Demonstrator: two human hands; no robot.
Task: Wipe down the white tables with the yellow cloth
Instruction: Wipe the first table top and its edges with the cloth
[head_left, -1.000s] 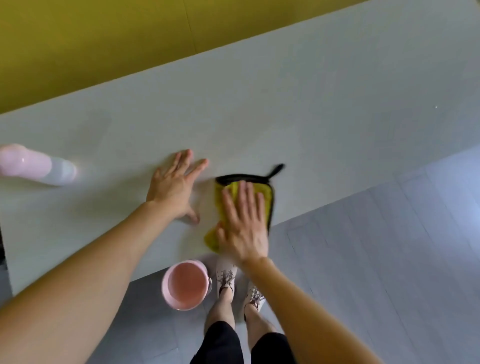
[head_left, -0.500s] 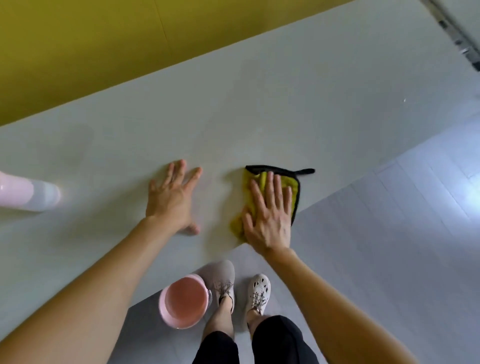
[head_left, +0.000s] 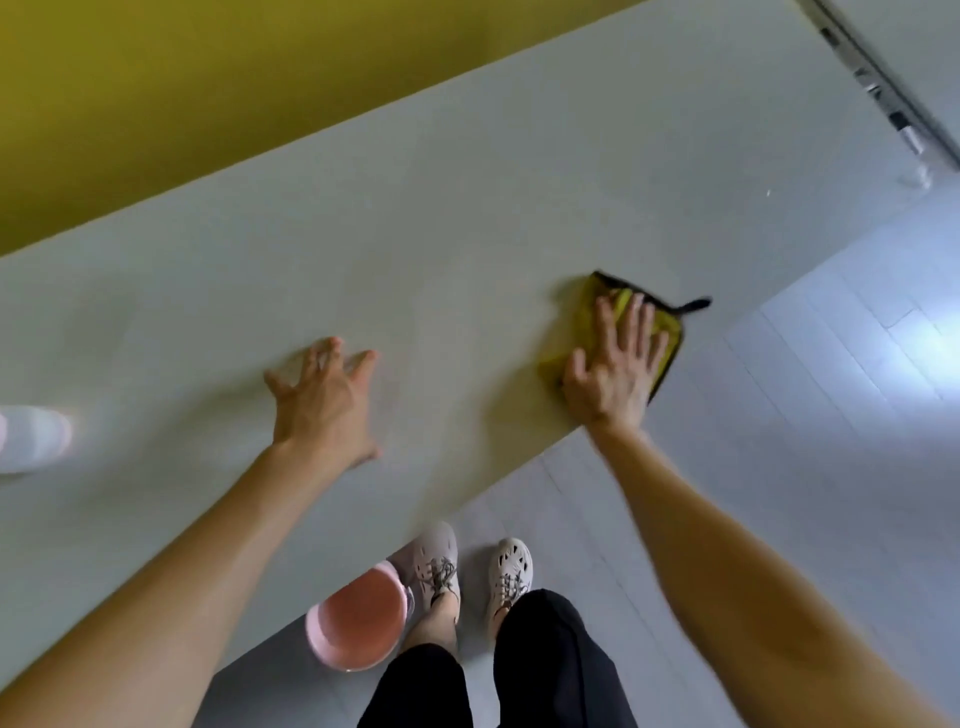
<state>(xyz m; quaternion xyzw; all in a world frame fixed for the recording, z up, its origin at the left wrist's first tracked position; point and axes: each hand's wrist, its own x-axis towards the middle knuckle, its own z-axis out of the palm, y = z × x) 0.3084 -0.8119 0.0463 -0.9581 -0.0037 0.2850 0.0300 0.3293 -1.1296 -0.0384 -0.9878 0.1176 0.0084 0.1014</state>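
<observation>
Head camera looking straight down, and we're mid-stroke on the wiping, by our reading: the right hand (head_left: 613, 369) lies flat on the yellow cloth (head_left: 669, 325), fingers straight and fanned, palm pressing it onto the white table (head_left: 467, 208), nothing gripped, just weight on top. We find the cloth out at about 3 o'clock in the frame, right by the table's near edge, its black loop (head_left: 696, 305) poking off toward 2 o'clock. Over at 9 o'clock from it, well apart, the left hand (head_left: 322, 400) is on the tabletop, fingers spread and a little bent, holding nothing; it looks to us like a brace, though blur hides how much of the palm touches. Both forearms run long, so we're leaning in. Down at 6 o'clock a pink basin (head_left: 358, 629) sits on the floor (head_left: 779, 467) just beside our shoes (head_left: 436, 566). Next, we'd say, the cloth needs to travel toward 12 and 1 o'clock, where a wide stretch of table lies, with even pressure so it doesn't bunch, and care near the edge so it doesn't slip off.
</observation>
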